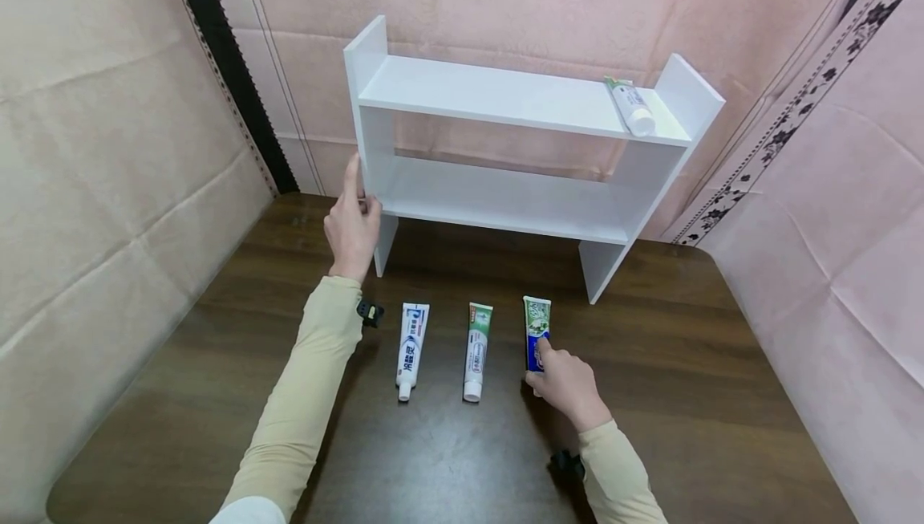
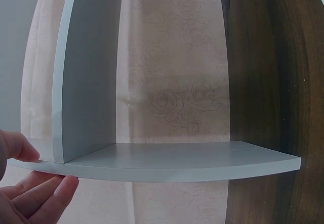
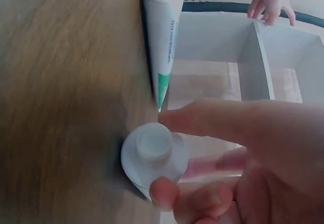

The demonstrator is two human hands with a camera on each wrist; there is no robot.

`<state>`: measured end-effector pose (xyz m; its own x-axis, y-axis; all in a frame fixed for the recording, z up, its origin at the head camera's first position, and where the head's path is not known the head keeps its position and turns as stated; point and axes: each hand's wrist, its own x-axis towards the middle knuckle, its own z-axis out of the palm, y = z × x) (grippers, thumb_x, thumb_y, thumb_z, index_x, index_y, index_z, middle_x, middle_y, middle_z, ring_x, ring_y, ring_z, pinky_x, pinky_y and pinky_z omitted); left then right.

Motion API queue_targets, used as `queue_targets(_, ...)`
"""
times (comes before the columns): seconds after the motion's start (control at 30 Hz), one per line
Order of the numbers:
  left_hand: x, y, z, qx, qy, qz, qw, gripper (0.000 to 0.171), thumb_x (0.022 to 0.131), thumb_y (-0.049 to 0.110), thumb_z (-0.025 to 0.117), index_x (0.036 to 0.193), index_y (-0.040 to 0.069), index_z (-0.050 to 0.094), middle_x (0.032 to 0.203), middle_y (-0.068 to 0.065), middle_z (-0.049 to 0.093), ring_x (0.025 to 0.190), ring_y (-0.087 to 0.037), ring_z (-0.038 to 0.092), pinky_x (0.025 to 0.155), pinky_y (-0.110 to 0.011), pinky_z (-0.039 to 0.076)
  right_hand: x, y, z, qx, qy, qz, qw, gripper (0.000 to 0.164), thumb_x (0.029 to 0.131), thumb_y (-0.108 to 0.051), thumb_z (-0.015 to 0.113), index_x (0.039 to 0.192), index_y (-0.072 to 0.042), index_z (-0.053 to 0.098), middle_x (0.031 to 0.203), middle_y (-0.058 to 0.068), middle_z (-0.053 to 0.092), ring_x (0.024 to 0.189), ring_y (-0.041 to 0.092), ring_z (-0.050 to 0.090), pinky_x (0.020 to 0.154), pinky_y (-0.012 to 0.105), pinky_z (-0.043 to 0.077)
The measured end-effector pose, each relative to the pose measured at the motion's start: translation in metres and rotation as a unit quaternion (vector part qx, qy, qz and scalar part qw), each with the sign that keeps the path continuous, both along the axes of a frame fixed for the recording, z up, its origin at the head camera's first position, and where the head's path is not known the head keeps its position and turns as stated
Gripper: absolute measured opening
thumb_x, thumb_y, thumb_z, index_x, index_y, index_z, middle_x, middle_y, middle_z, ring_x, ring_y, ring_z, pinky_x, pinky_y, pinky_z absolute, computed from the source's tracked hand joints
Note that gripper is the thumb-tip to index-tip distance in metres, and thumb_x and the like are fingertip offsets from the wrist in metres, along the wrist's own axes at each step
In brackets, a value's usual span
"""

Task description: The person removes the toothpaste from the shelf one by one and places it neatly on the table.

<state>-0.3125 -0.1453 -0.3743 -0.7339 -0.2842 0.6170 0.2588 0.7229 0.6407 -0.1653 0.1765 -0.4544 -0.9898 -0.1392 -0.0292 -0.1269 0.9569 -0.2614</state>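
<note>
Status (est.): 1 of 4 done, i.e. top tube (image 1: 635, 111) on upper shelf (image 1: 491, 92); 3 left on table (image 1: 433, 468): white-blue tube (image 1: 412, 343), white-green tube (image 1: 477, 351), blue-green tube (image 1: 536, 317); L hand (image 1: 351, 235): thumb & fingers clamped on side panel (image 1: 377, 143); R hand (image 1: 566, 383): fingers pinch blue-green tube

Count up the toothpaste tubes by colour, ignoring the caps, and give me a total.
White-and-blue tube: 1
White-and-green tubes: 2 (the middle tube on the table and the upper tube on the top shelf)
Green-and-blue tube: 1, at the right hand
Total: 4
</note>
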Motion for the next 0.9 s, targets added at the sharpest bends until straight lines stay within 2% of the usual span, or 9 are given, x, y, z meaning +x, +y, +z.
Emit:
queue_targets(0.13,0.001,0.001,0.0,0.001,0.002,0.0,1.0,0.062,0.097,0.014,0.052,0.151,0.031,0.029,0.115,-0.023,0.068,0.089,-0.036,0.071,0.068,-0.049,0.051,0.001,0.001,0.001,-0.005,-0.022,-0.004,1.0,0.05,0.084,-0.027,0.074,0.12,0.002,0.055,0.098,0.023,0.07,0.075,0.028,0.068,0.062,0.044,0.055)
queue_targets(0.33,0.001,0.001,0.0,-0.005,0.009,-0.002,1.0,0.061,0.097,0.014,0.053,0.151,0.03,0.03,0.117,-0.023,0.068,0.088,-0.037,0.071,0.067,-0.05,0.051,0.001,0.001,0.001,-0.007,-0.031,-0.004,0.999,0.05,0.085,-0.028,0.072,0.122,0.001,0.054,0.099,0.023,0.07,0.075,0.028,0.068,0.063,0.044,0.055)
queue_targets(0.5,0.0,0.001,0.0,-0.005,0.01,0.004,0.9999,0.062,0.096,0.014,0.053,0.151,0.031,0.03,0.118,-0.023,0.067,0.089,-0.037,0.071,0.069,-0.05,0.052,-0.002,0.003,0.004,-0.01,-0.031,0.009,0.999,0.041,0.088,-0.025,0.068,0.119,0.0,0.058,0.097,0.021,0.071,0.07,0.024,0.065,0.06,0.041,0.053)
queue_targets(0.53,0.0,0.001,0.0,-0.005,0.009,0.005,0.9999,0.062,0.096,0.014,0.053,0.151,0.031,0.03,0.118,-0.023,0.067,0.089,-0.037,0.071,0.069,-0.05,0.051,-0.004,0.004,0.006,-0.014,-0.032,0.012,0.999,0.038,0.088,-0.023,0.067,0.118,0.0,0.059,0.095,0.019,0.071,0.067,0.022,0.063,0.058,0.038,0.051)
queue_targets(0.63,-0.001,0.0,-0.001,-0.004,0.007,0.006,0.9999,0.062,0.096,0.014,0.053,0.151,0.031,0.03,0.116,-0.023,0.068,0.088,-0.037,0.071,0.069,-0.05,0.051,-0.009,0.008,0.013,-0.025,-0.027,0.016,0.999,0.033,0.09,-0.02,0.064,0.117,-0.001,0.063,0.074,0.007,0.065,0.055,0.015,0.052,0.05,0.031,0.041)
queue_targets(0.73,-0.001,0.0,-0.002,-0.003,0.005,0.008,0.9999,0.062,0.096,0.014,0.053,0.151,0.032,0.03,0.112,-0.023,0.069,0.088,-0.037,0.071,0.068,-0.05,0.05,-0.016,0.014,0.025,-0.038,0.006,0.02,0.999,0.03,0.091,-0.019,0.062,0.116,-0.003,0.065,0.063,0.0,0.051,0.051,0.013,0.042,0.048,0.028,0.031)
queue_targets(0.77,0.0,0.0,-0.002,-0.003,0.004,0.009,1.0,0.062,0.096,0.014,0.053,0.151,0.032,0.03,0.111,-0.023,0.069,0.088,-0.037,0.071,0.069,-0.05,0.05,-0.018,0.016,0.03,-0.041,0.023,0.022,0.999,0.03,0.091,-0.019,0.062,0.116,-0.003,0.065,0.062,0.0,0.049,0.052,0.013,0.043,0.048,0.028,0.032)
queue_targets(0.8,0.0,0.001,-0.002,-0.002,0.002,0.009,1.0,0.062,0.096,0.014,0.052,0.151,0.032,0.029,0.11,-0.023,0.069,0.088,-0.037,0.071,0.069,-0.05,0.05,-0.021,0.018,0.036,-0.045,0.041,0.022,0.998,0.03,0.091,-0.019,0.062,0.116,-0.003,0.065,0.064,0.002,0.051,0.054,0.015,0.046,0.049,0.03,0.035)
queue_targets(0.9,0.0,0.002,-0.001,0.001,0.0,0.007,1.0,0.063,0.096,0.014,0.052,0.151,0.033,0.028,0.109,-0.023,0.069,0.088,-0.037,0.07,0.069,-0.05,0.05,-0.027,0.023,0.057,-0.05,0.095,0.026,0.994,0.032,0.092,-0.021,0.061,0.119,-0.005,0.064,0.089,0.011,0.065,0.072,0.024,0.06,0.059,0.04,0.048)
